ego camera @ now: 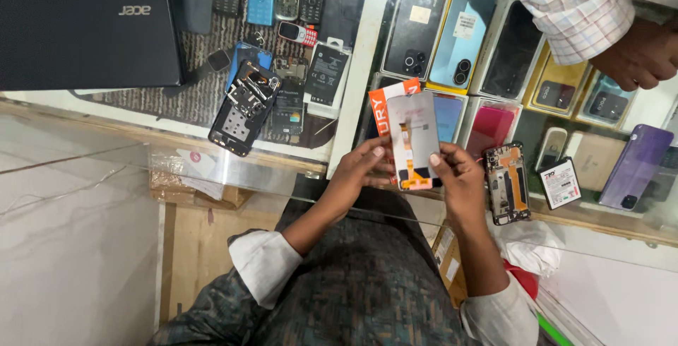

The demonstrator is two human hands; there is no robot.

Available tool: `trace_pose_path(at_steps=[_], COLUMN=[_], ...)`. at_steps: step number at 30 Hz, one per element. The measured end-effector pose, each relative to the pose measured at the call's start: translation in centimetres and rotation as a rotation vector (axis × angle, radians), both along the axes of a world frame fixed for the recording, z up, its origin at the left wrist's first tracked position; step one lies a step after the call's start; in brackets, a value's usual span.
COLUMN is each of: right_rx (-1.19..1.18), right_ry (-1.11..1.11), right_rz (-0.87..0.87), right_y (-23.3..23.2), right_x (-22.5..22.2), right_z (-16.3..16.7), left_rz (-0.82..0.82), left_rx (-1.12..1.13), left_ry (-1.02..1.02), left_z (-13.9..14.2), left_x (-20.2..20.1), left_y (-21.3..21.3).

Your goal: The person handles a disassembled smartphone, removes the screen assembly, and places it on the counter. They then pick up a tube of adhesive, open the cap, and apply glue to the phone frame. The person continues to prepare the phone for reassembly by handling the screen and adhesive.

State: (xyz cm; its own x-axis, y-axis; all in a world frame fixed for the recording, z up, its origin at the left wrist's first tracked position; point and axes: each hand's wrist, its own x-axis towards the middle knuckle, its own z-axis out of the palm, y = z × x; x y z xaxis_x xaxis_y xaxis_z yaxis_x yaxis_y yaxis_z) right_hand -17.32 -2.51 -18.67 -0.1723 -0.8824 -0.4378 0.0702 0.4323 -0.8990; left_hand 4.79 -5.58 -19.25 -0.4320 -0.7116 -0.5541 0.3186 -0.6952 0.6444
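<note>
While both hands pinch it by its lower edges, the phone screen panel (414, 134) stands upright above the glass counter (357, 56), its back with an orange ribbon cable facing up. The left hand (360, 169) grips the left edge, the right hand (455, 173) the right. Just right lies an opened phone (507, 183); another person's hand (639, 56) rests farther off.

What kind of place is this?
Probably a phone repair shop: phones on display under a glass counter, an opened phone beside a loose battery, and a replacement screen panel in both hands.
</note>
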Motion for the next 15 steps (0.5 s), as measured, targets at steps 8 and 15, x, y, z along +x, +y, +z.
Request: trace_pose_path(at_steps=[8,15], right_rx=[-0.119,-0.334], right_ry=[0.565,0.917], right_rz=[0.152,0.194], right_y=[-2.8,-2.9], right_x=[1.3,2.9], right_z=[0.2,2.5], left_rz=[0.06,0.043], left_rx=[-0.11,-0.248], left_ry=[-0.167,-0.269], left_z=[-2.6,-1.6], left_x=[-0.3,-0.2], left_y=[-0.2,-0.4])
